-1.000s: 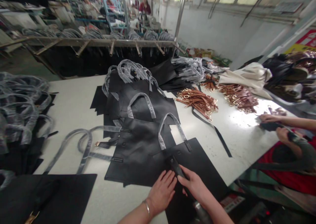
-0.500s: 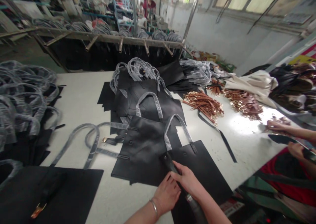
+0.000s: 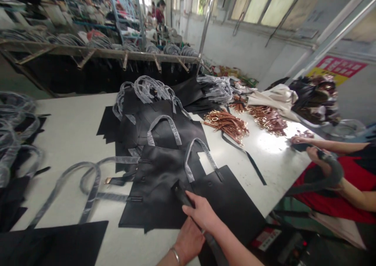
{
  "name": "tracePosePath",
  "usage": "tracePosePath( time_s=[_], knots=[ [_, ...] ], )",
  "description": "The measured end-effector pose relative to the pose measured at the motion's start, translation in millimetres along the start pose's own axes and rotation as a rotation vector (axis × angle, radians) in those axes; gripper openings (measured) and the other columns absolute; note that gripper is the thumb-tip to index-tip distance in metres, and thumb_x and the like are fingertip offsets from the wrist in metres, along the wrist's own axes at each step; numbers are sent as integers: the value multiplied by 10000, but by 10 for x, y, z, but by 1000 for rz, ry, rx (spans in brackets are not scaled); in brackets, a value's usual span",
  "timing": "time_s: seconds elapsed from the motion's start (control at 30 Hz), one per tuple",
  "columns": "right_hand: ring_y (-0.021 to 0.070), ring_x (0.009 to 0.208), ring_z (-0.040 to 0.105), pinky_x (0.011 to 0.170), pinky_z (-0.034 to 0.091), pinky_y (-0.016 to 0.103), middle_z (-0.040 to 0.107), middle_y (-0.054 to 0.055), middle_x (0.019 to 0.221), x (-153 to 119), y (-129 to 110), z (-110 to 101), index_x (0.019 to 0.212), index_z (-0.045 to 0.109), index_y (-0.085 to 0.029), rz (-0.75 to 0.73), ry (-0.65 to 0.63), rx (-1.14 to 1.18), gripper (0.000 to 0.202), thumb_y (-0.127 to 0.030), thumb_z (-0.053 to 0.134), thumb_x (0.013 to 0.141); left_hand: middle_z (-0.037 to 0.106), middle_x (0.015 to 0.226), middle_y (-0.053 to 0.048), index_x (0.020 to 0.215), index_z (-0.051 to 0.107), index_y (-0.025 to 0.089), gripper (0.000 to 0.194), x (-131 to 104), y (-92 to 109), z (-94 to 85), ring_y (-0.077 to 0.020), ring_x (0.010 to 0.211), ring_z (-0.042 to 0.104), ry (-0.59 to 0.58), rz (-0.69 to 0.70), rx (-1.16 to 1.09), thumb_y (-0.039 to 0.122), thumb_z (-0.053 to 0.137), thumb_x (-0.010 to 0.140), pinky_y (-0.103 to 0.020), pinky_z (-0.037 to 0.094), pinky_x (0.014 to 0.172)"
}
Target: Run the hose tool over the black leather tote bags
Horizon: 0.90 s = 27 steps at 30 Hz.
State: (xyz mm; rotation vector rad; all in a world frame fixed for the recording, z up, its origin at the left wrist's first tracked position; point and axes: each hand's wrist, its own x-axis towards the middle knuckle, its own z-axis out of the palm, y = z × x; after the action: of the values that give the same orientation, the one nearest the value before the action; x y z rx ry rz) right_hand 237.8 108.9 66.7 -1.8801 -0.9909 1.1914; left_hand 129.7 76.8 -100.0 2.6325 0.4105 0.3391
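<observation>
A black strap [image 3: 182, 195] runs from over the dark panels down toward the lower edge of the view. My right hand [image 3: 201, 213] grips it close to its upper end, thumb and fingers closed on it. Just below, my left hand [image 3: 189, 238], with a bracelet at the wrist, is closed around the same strap, its fingertips partly hidden by my right forearm. Under and beyond the hands lie a black bag panel [image 3: 164, 164] with plastic-wrapped handles at its left and another black panel [image 3: 232, 195] with one wrapped handle [image 3: 202, 144].
Brown straps with gold clasps [image 3: 226, 124] lie at the table's right. Wrapped handles [image 3: 14, 133] are piled on the left, near a black bag [image 3: 58, 244]. A co-worker's hands [image 3: 314, 152] are at the right edge. A metal rack [image 3: 123, 54] stands behind the table [image 3: 73, 129].
The view has turned to the right, so the table things appear further left. The strap's upper end has shifted left over the black panel, with both my hands still on it.
</observation>
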Motion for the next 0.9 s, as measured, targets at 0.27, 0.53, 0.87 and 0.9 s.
tracePosePath(
  time_s=[0.27, 0.53, 0.87, 0.9],
  knots=[
    [125, 545, 568, 540, 496, 274, 703, 38, 933, -919, 322, -891, 1402, 446, -186, 159, 211, 304, 709, -403, 671, 766, 437, 1408, -144, 1361, 401, 149, 474, 239, -122, -675, -260, 1271, 426, 109, -335, 51, 146, 487, 896, -438, 365, 1058],
    [143, 505, 544, 452, 417, 249, 619, -26, 677, -1835, 861, -1092, 1443, 367, -181, 486, 488, 434, 897, -510, 723, 688, 615, 1033, -146, 956, 586, 139, 358, 840, -422, -1102, -302, 1039, 567, -142, -675, 12, 386, 748, 755, -382, 417, 889],
    [219, 766, 629, 588, 483, 276, 702, 96, 1026, -2173, 1194, -768, 1397, 443, -140, 428, 325, 460, 852, -479, 726, 668, 690, 880, -91, 863, 616, 145, 192, 1023, -596, -1133, -208, 808, 638, 11, -737, -154, 323, 655, 803, -268, 436, 703],
    [224, 792, 632, 605, 489, 280, 694, 100, 1069, -2188, 1231, -750, 1396, 449, -145, 417, 334, 458, 843, -483, 718, 672, 691, 886, -83, 876, 615, 148, 191, 1049, -569, -1215, -202, 803, 638, 42, -723, -172, 321, 644, 801, -267, 442, 704]
  ],
)
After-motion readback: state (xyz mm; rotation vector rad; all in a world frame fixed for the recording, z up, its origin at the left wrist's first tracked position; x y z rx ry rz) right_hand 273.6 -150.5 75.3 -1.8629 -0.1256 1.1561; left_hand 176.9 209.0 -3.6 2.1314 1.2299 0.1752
